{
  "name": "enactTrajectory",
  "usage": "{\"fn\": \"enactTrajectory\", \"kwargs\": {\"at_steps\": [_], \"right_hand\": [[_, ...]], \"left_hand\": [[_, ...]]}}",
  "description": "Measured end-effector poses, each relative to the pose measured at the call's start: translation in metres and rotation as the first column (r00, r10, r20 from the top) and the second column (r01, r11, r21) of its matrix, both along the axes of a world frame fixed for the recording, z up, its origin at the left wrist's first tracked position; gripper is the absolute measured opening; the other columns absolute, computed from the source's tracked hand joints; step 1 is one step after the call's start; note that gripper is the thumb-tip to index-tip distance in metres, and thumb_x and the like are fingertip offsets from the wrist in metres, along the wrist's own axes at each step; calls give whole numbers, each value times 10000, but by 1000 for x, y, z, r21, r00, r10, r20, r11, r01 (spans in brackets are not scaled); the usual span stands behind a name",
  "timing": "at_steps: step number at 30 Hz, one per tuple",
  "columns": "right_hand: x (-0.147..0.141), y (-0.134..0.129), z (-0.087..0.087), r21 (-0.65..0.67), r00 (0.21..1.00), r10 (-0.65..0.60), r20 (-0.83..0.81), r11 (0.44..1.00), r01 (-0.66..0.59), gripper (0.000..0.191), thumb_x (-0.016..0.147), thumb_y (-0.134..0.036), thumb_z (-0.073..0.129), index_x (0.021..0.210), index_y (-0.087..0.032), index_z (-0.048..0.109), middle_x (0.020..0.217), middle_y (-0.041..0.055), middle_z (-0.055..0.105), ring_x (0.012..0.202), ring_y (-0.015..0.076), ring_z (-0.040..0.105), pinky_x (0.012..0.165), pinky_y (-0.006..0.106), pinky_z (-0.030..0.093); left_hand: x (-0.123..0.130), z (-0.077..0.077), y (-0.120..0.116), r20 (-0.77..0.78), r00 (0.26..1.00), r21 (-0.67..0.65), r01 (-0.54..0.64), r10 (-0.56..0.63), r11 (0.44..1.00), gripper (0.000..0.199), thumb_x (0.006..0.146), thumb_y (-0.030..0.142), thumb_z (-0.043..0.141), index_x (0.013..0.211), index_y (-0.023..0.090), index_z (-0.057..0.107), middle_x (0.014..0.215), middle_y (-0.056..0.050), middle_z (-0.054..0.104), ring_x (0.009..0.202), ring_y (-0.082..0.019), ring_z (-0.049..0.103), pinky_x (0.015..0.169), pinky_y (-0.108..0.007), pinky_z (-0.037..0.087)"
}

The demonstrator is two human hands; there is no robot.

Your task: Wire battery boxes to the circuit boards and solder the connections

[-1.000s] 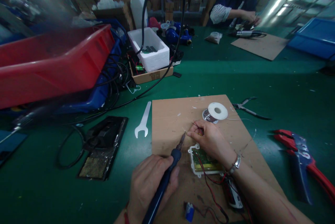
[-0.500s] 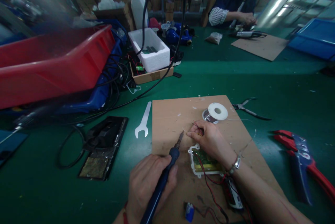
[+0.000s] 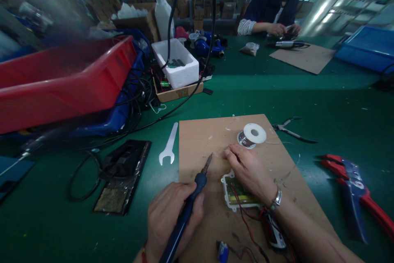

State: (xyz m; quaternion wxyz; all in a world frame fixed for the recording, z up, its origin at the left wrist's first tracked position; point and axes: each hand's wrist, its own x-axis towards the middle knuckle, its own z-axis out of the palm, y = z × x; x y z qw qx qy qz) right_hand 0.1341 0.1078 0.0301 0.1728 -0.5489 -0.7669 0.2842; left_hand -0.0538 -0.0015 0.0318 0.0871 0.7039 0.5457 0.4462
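While round the handle of a blue soldering iron [image 3: 184, 218], L hand [image 3: 172, 224] w/ fingers closed firmly, thumb on top, tip angled up & touching nothing. R hand [image 3: 250, 171] on cardboard sheet [image 3: 197, 148], fingers [image 3: 232, 152] curled, tips close together; any thin wire between them too small to tell.

PCB in white plastic frame [image 3: 240, 194] lying flat on sheet, lower middle, right under R hand's heel, apparently not gripped. Red & black wires [image 3: 246, 224] from PCB toward sheet's bottom edge, w/ black device [image 3: 273, 232] & small blue part [image 3: 223, 251] at that edge.

Solder spool [image 3: 251, 135] on sheet, upper part, just past R fingers. Off sheet: white wrench [image 3: 168, 144] just left; black iron stand w/ brass sponge [image 3: 121, 177] further left; pliers [image 3: 291, 133] just right; red-handled crimper [image 3: 353, 189] further right. Red tote [image 3: 61, 86] well left, beyond stand. Co-worker [image 3: 271, 17], striped cuff, well past sheet, across green bench [image 3: 277, 99], both hands at a small item.
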Motion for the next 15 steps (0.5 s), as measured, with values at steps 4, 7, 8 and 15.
{"fn": "enactTrajectory", "kwargs": {"at_steps": [4, 7, 8, 15], "right_hand": [[2, -1, -1, 0, 998, 25, -56, 1000, -25, 364, 957, -269, 270, 775, -179, 571, 756, 52, 598, 735, 185, 552, 711, 315, 404], [4, -2, -5, 44, 987, 108, -115, 994, -104, 348, 977, -275, 273, 834, -176, 575, 835, 62, 608, 820, 190, 563, 785, 327, 417], [5, -2, -6, 55, 982, 136, -131, 990, -130, 336, 982, -276, 279, 859, -179, 576, 859, 62, 609, 846, 190, 564, 801, 327, 419], [6, -2, -4, 48, 969, 220, -114, 975, -216, 304, 994, -265, 302, 940, -203, 594, 911, 51, 607, 904, 194, 556, 846, 351, 426]], "left_hand": [[0, 1, 0, 2, 1000, -10, -15, 15, 1000, 132, 804, 111, 611, 928, 154, 605, 742, -5, 641, 647, -98, 607, 616, -217, 479], [0, 3, 0, 23, 1000, -9, -18, 18, 1000, 136, 806, 103, 604, 931, 154, 603, 727, -4, 634, 633, -95, 593, 601, -222, 474], [0, 3, -1, 29, 999, -11, -19, 19, 1000, 139, 808, 103, 601, 937, 155, 602, 726, -6, 634, 631, -96, 589, 597, -224, 474], [-1, 5, -1, 30, 999, -8, -44, 44, 999, 155, 811, 105, 600, 956, 159, 600, 744, -15, 646, 651, -98, 597, 611, -226, 486]]}}
